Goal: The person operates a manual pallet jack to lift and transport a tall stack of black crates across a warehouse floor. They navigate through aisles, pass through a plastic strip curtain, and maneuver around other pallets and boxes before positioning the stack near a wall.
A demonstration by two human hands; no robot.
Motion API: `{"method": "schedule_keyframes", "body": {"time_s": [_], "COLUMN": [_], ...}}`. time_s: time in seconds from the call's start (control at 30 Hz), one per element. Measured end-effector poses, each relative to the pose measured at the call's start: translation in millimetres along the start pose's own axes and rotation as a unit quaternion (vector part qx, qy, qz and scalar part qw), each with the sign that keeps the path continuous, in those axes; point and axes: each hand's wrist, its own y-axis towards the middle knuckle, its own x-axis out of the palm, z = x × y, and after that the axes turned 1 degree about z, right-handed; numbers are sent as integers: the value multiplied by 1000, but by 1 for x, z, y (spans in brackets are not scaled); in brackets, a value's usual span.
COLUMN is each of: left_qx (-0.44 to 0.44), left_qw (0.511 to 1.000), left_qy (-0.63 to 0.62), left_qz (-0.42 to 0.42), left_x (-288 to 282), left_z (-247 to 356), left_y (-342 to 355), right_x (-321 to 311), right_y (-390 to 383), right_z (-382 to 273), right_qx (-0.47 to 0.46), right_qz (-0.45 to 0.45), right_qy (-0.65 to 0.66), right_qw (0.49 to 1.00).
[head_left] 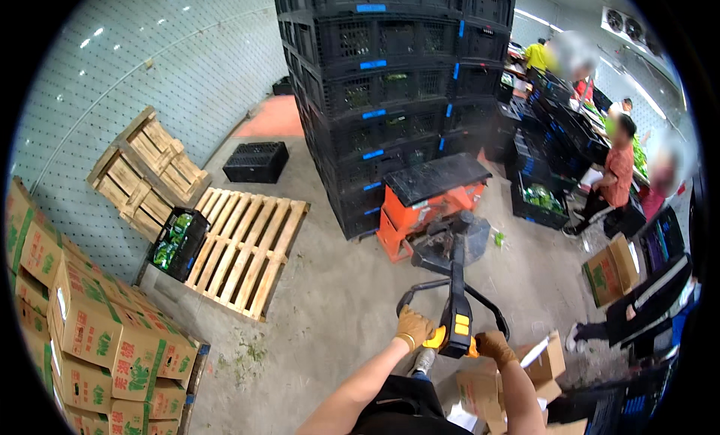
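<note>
Both my hands wear tan gloves and grip the black looped handle point(455, 315) of an orange electric pallet jack point(397, 229). My left hand point(414, 328) is closed around the handle's left side, by a yellow control. On the right side, my right hand point(495, 346) is wrapped around the handle, its fingers partly hidden. Ahead of the jack's black-topped body rises a tall stack of black plastic crates point(382, 97) with blue labels; green produce shows through the slots. The forks are hidden from sight.
A wooden pallet point(251, 247) lies left, beside a crate of greens point(178, 244) and leaning pallets point(150, 172). Cardboard cartons point(112, 345) are stacked at the near left. People point(616, 165) stand by crates at right. Open cartons point(480, 394) lie near my right arm.
</note>
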Motion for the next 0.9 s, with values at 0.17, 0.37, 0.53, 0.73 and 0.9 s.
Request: {"method": "schedule_keyframes", "body": {"time_s": [0.17, 0.37, 0.53, 0.73, 0.9], "left_qx": [37, 49, 1, 6, 20], "left_qw": [999, 997, 997, 997, 997], "left_qy": [6, 67, 68, 75, 65], "left_qz": [18, 4, 48, -20, -22], "left_x": [-19, -53, -55, -77, -79], "left_z": [-7, 10, 22, 40, 59], "left_y": [-60, -133, -225, -288, -347], "right_x": [6, 24, 62, 82, 111], "right_y": [-25, -89, -151, -212, -271], "right_z": [-47, -105, -159, -201, -228], "right_qx": [-29, -9, -16, -18, -1], "right_qz": [25, -23, -35, 8, 77], "right_qy": [29, 27, 28, 13, 34], "right_qw": [999, 999, 999, 1000, 996]}}
